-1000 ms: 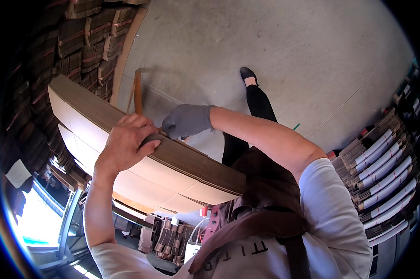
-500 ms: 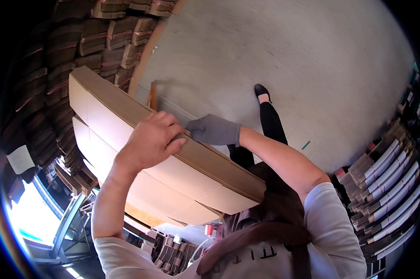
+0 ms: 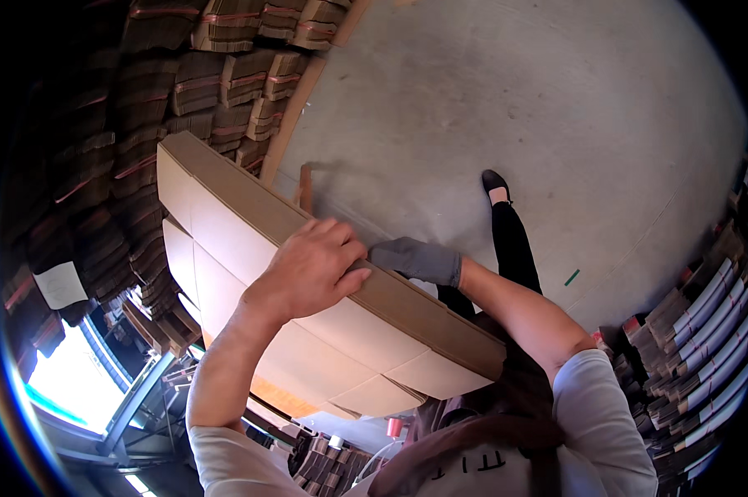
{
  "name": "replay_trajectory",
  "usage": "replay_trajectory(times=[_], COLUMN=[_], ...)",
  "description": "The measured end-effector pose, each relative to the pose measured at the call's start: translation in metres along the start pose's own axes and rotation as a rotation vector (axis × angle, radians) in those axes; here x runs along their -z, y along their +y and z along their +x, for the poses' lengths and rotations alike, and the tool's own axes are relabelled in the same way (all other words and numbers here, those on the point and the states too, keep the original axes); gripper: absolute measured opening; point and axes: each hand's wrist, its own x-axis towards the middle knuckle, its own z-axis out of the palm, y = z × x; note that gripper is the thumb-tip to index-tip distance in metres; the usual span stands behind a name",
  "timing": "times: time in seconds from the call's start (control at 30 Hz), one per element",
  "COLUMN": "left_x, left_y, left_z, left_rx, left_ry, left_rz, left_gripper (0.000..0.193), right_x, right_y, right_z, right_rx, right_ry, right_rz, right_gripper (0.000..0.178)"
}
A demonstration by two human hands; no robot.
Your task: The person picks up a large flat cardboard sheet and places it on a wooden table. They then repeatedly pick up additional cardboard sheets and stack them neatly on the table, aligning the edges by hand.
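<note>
A thick bundle of flattened cardboard boxes point(image 3: 332, 364) stands tilted in front of me, its long edge running from upper left to lower right. My bare left hand point(image 3: 312, 263) is closed over the top edge, fingers curled across it and thumb on the pale side. Close beside it, my right hand point(image 3: 417, 260) in a grey glove is at the far side of the same edge. Its fingers are bent together and partly hidden at the bundle, so whatever they hold cannot be made out.
Tied cardboard stacks point(image 3: 229, 83) rise at the left, with a white paper sheet point(image 3: 60, 285) among them. More bundles with pale edges point(image 3: 697, 331) stand at the right. A wooden post point(image 3: 305, 189) is just beyond the bundle. Grey concrete floor point(image 3: 606, 108) spreads ahead.
The bundle and both hands sit further right and slightly lower in the view, as do the surroundings. My gloved right hand has flattened somewhat from a rounder fist against the edge.
</note>
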Motion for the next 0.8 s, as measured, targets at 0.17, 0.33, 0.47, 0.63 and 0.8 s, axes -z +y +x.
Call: replay_trajectory(times=[0.17,0.33,0.47,0.63,0.8], left_x=[0.001,-0.002,0.009,0.005,-0.006], left_y=[-0.001,-0.006,-0.004,-0.033,-0.041], left_z=[0.0,-0.001,0.016,0.049,0.044], left_rx=[0.001,-0.004,0.019,0.113,0.279], left_ry=[-0.022,-0.027,-0.054,-0.053,-0.311], left_rz=[-0.016,-0.022,0.044,0.219,0.231], left_gripper=[0.022,0.024,0.039,0.061,0.069], right_x=[0.011,0.011,0.024,0.019,0.02], right_y=[-0.005,-0.043,-0.035,-0.039,-0.015], right_z=[0.001,0.012,0.015,0.014,0.014], right_rx=[0.018,-0.139,-0.183,-0.215,-0.029], right_ry=[-0.094,-0.113,-0.258,-0.185,-0.124], right_rz=[-0.016,-0.25,-0.243,-0.257,-0.23], right_gripper=[0.051,0.049,0.047,0.038,0.03])
